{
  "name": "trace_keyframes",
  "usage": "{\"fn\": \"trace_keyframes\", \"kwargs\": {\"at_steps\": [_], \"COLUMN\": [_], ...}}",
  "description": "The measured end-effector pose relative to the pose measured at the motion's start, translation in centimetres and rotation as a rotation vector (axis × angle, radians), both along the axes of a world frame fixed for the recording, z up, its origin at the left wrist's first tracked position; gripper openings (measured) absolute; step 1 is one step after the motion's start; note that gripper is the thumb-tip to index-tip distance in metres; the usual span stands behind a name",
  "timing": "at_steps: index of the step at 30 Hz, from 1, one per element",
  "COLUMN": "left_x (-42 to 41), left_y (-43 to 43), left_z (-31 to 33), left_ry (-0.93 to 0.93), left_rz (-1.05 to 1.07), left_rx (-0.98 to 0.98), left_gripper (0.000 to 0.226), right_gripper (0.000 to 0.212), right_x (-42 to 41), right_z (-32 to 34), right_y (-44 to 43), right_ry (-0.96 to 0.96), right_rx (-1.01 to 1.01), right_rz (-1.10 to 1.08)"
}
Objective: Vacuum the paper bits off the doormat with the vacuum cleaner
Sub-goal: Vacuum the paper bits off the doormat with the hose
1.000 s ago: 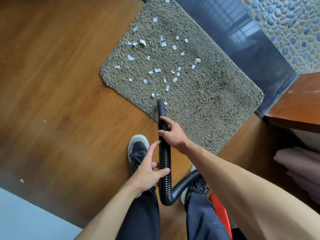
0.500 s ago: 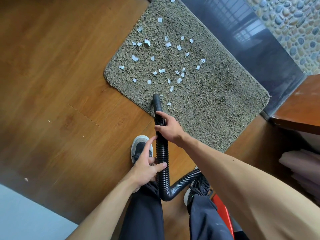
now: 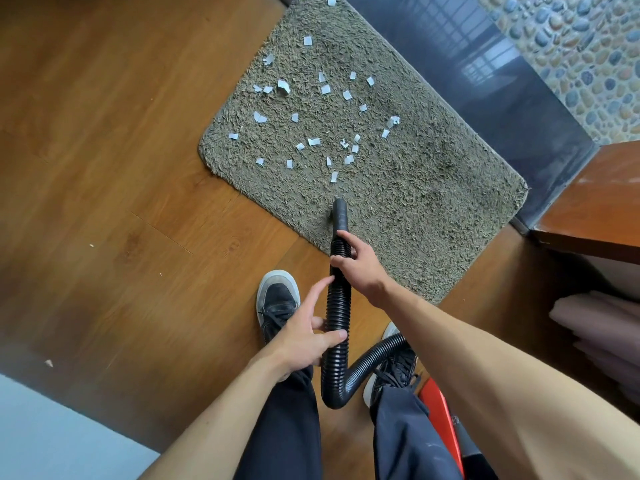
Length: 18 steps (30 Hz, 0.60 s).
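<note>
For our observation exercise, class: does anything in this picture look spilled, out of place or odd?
Small white paper bits lie scattered over the shaggy grey-brown doormat, ahead of the black ribbed vacuum hose. One stray pale scrap lies off the mat on the brown wooden floor.

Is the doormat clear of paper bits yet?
No, many white paper bits lie scattered on the doormat ahead of the hose.

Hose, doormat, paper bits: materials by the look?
The hose looks like flexible black plastic, semi-gloss: ribbed corrugations, tight bend. The doormat seems synthetic shag pile, matte grey-olive: loose tufted fibres. The bits look like thin white paper, matte: some curl.
</note>
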<state>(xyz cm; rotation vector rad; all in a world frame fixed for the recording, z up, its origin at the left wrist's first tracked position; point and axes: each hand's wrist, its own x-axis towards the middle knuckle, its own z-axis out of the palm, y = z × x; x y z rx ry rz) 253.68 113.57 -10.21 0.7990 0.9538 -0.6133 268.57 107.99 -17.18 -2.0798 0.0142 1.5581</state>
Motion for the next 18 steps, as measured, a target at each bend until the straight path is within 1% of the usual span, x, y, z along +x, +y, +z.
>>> {"fn": "trace_keyframes", "kwargs": {"at_steps": [4, 8, 18], "left_x": [-0.2, -0.8, -2.3], "left_y": [-0.7, -0.7, -0.1], "left_z": [0.3, 0.4, 0.9], "left_ry": [0.012, 0.021, 0.042], "left_rz": [-0.018, -0.017, 0.056], "left_rx": [-0.022, -0.008, 0.012], "left_gripper": [0.085, 0.085, 0.085], "right_gripper": [0.063, 0.067, 0.07], "right_x": [-0.4, -1.2, -2.5], "right_z": [0.3, 0.1, 0.0], "right_y": [-1.1, -1.1, 0.8], "right_ry": [0.015, 0.022, 0.004], "right_rx": [-0.01, -0.016, -0.019], "right_rz": [-0.028, -0.032, 0.061]}}
